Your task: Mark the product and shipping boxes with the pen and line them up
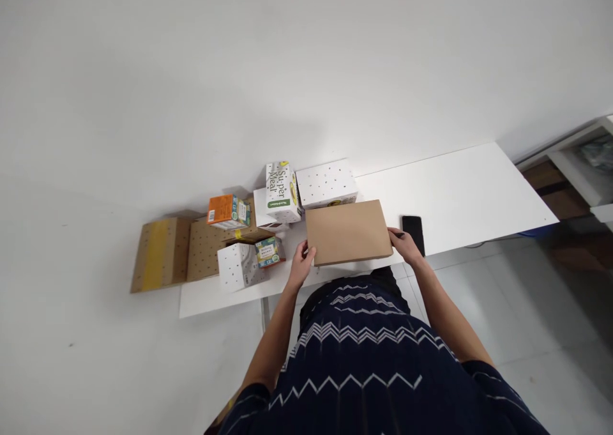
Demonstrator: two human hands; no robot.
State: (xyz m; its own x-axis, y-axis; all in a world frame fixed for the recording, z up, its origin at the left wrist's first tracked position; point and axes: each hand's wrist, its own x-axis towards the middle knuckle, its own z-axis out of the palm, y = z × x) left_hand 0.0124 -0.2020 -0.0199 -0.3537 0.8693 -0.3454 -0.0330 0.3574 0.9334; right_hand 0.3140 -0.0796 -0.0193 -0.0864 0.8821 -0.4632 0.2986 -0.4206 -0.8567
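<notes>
The fingers of the left hand (301, 264) grip the near left corner of a plain brown box (349, 232); those of the right hand (406, 246) hold its right end, with a slim dark item (399, 234) against them. The box is over the white desk (469, 195), near its front edge. Just beyond it sits a white spotted carton (325, 183), beside a "Su-per Meal" box (281, 192). A black phone (414, 228) lies by the right hand. Farther left stands a taped cardboard carton (163, 254).
</notes>
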